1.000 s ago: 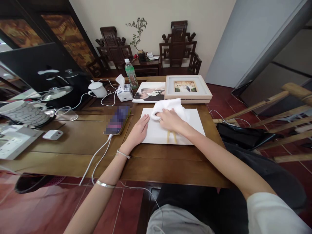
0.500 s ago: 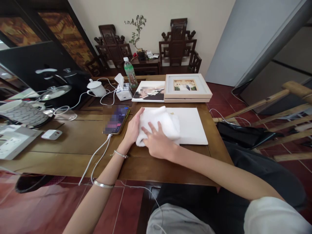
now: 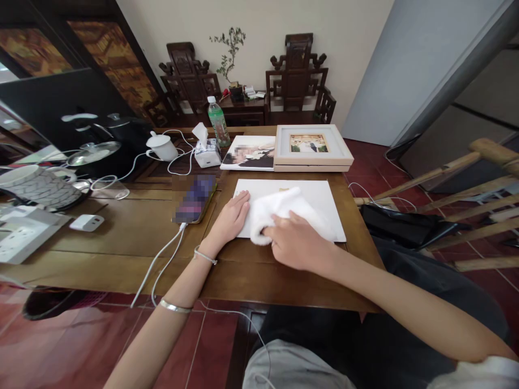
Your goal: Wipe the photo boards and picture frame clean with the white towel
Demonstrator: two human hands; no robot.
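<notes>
A flat white panel [image 3: 324,194] lies on the wooden table near its right end. My right hand [image 3: 298,240] grips a folded white cloth [image 3: 284,208] and presses it on the panel's middle. Its fingers curl over the cloth's near edge. My left hand [image 3: 232,218] lies flat on the panel's left edge, fingers stretched out, holding nothing. Just past the cloth, a small tan patch [image 3: 286,189] shows on the panel. To the left of my left hand is a phone [image 3: 197,200] with a white cable plugged in.
Behind the panel lie a photo print [image 3: 251,156] and a framed picture [image 3: 312,154]. A tissue box [image 3: 208,154], a green-labelled bottle [image 3: 218,121] and a lidded white cup [image 3: 161,147] stand further left. A power strip [image 3: 24,229] and a charger [image 3: 86,222] sit at the left.
My right hand has slid the cloth to the right across the panel. The left hand, earlier against the cloth's left side, now rests flat on the panel, apart from the cloth.
</notes>
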